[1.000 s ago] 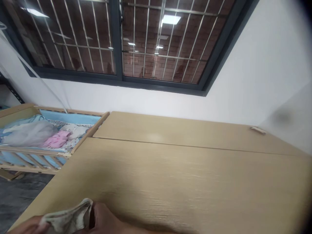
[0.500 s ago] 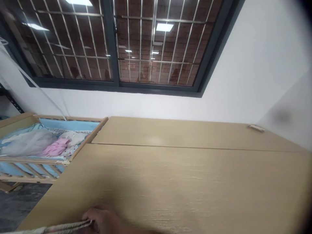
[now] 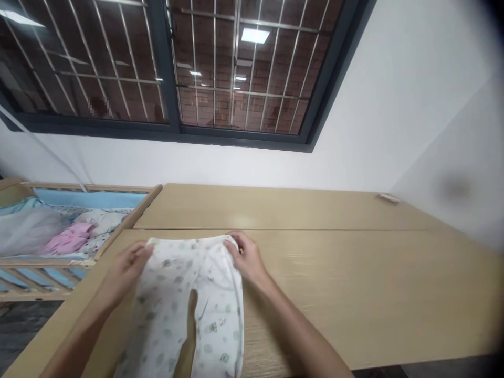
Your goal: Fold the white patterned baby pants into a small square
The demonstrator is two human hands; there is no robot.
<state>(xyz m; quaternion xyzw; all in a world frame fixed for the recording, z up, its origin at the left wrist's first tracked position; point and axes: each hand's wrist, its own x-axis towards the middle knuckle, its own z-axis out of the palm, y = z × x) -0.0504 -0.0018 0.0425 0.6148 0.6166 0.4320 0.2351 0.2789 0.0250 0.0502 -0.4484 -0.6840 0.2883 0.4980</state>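
White baby trousers (image 3: 212, 310) with small green and grey prints hang spread out over the wooden tabletop (image 3: 334, 294), waistband at the far end and the two legs toward me. My left hand (image 3: 132, 262) pinches the left corner of the waistband. The right corner is gripped between the thumb and fingers of my right hand (image 3: 246, 254). A gap between the legs shows the wood beneath. The lower ends of the legs run out of the bottom of the view.
At the left stands a wooden cot (image 3: 151, 197) with blue lining, holding a pink cloth (image 3: 71, 237) and pale bedding. A small light-coloured object (image 3: 388, 198) lies at the table's far right. A barred window is above.
The trousers have come up into view, opened out between both hands. Earlier only one hand showed at the bottom, holding a fabric edge. The view has shifted a little to the right.
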